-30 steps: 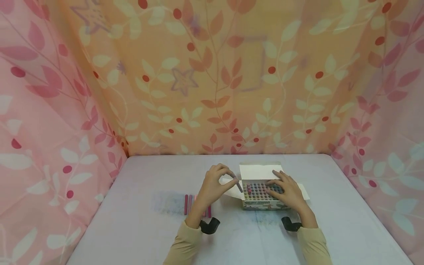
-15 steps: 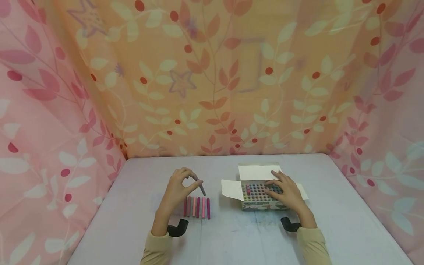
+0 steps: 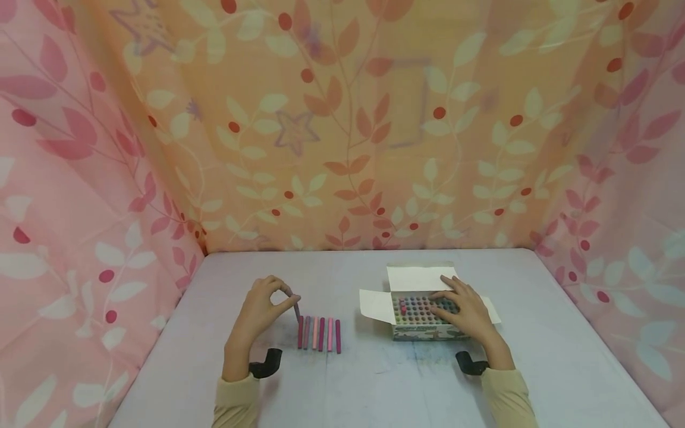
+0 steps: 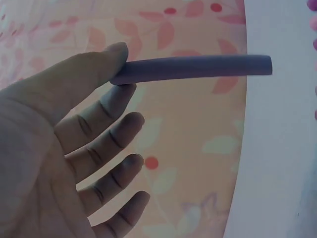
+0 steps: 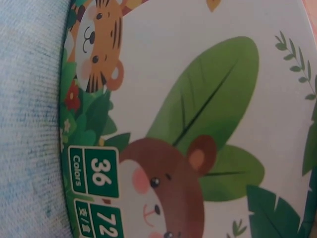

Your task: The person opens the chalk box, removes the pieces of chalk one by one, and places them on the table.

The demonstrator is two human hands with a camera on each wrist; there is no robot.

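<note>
Between thumb and index finger, my left hand pinches a greyish-purple chalk stick; the other fingers are loosely bent in the left wrist view. In the head view, that stick points down at the left end of a row of several pink, red and purple chalk sticks lying side by side. Over the right part of the opened chalk box rests my right hand, its fingers spread. Part of the box's contents is hidden under this hand. The right wrist view shows the animal-printed box wall up close.
White box flaps stick out left, right and behind. Rows of coloured chalk ends fill the box, with a few pink ones standing higher. Faint colour smudges mark the white tabletop. A leaf-patterned curtain closes off the back and sides.
My left hand has carried the purple chalk stick left, from beside the box to the left end of the row, uncovering the other sticks. My right hand has stayed on the box.
</note>
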